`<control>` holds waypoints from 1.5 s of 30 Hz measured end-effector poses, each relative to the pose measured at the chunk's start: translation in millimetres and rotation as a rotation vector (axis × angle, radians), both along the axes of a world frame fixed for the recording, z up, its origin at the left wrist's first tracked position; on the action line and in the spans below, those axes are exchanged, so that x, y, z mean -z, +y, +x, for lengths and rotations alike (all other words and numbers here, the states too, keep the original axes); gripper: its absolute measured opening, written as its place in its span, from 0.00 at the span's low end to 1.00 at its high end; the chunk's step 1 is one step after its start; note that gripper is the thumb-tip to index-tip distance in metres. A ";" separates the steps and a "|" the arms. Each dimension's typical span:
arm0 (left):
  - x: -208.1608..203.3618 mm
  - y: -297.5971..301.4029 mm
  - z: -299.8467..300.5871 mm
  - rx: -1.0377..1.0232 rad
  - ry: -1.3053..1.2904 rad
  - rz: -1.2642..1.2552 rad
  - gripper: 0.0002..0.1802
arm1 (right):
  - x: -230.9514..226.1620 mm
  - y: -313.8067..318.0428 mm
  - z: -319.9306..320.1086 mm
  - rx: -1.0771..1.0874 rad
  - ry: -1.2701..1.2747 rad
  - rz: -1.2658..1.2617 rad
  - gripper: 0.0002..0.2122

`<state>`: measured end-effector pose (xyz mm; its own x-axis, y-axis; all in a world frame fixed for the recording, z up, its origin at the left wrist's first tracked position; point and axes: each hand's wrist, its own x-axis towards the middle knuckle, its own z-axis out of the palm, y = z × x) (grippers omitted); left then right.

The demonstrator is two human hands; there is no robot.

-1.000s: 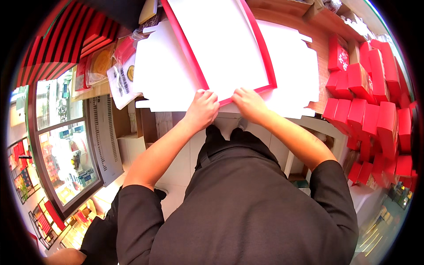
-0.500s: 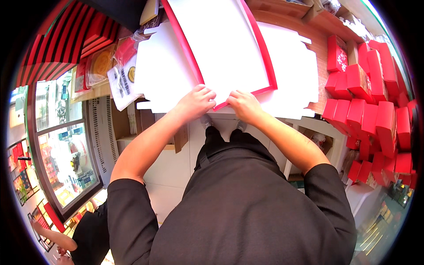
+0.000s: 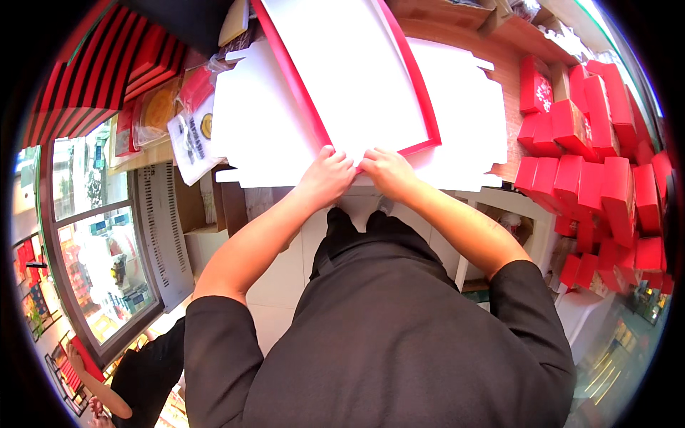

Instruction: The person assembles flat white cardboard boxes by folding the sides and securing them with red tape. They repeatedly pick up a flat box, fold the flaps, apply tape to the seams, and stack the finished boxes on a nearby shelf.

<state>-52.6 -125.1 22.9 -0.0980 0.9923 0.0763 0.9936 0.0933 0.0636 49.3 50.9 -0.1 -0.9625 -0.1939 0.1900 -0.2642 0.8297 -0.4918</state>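
A long box tray point(image 3: 349, 71) with a white inside and red walls lies at an angle on flat white card sheets point(image 3: 467, 114). Its near corner points toward me. My left hand point(image 3: 327, 175) is closed on the near end of the tray wall, left of the corner. Close beside it, my right hand point(image 3: 389, 171) pinches the same near wall from the right. The fingers of both hands nearly meet and cover most of that corner.
Many red boxes point(image 3: 581, 185) are stacked at the right. Red-and-black striped boxes point(image 3: 78, 85) stand at the far left, with plastic-wrapped packets point(image 3: 191, 143) beside the card. A glass-paned door point(image 3: 103, 235) is at the left. Another person's arm point(image 3: 100, 385) shows at the lower left.
My hands have drawn closer together at the tray's near corner, the left moving right and slightly nearer. The whole view has shifted a little. The other person's arm has moved.
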 end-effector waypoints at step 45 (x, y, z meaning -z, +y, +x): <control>24.4 -34.9 20.7 -0.366 -0.287 0.333 0.06 | -54.9 25.7 -40.8 -0.490 -0.009 0.262 0.16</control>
<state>-31.9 -160.0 -1.5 -0.4936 0.8168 0.2986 0.8390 0.3567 0.4109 8.5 76.6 54.8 -0.7493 -0.6588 0.0678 -0.6466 0.7057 -0.2896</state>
